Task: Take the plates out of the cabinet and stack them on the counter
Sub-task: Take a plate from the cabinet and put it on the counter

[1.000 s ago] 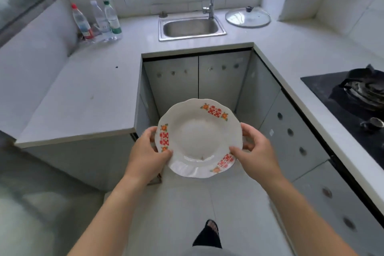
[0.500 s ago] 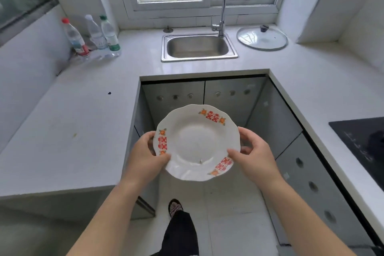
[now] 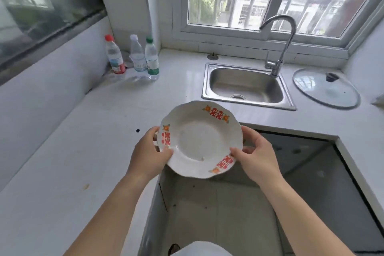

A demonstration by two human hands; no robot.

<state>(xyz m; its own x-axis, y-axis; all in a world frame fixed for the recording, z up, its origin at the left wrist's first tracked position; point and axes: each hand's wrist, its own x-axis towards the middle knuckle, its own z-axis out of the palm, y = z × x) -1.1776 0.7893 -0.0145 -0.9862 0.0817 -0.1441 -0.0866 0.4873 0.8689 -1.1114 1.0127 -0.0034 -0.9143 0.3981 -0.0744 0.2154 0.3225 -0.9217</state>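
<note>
A white plate [image 3: 197, 141] with red and orange rim motifs is held level in the air, over the inner corner of the white counter [image 3: 83, 151]. My left hand [image 3: 148, 154] grips its left rim, thumb on top. My right hand [image 3: 254, 156] grips its right rim. The plate's far edge overlaps the counter strip in front of the sink. No other plates are in view on the counter. The cabinet doors [image 3: 301, 158] below the sink are dark and seen at a steep angle.
Three water bottles [image 3: 135, 58] stand in the back left corner. A steel sink [image 3: 245, 87] with a curved tap [image 3: 278, 48] sits under the window. A glass pot lid [image 3: 326, 91] lies right of the sink. Tiled floor [image 3: 218, 214] lies below.
The view has risen and come closer to the counter. The plate, held in both hands, has moved up and forward, from in front of the cabinet doors to counter height.
</note>
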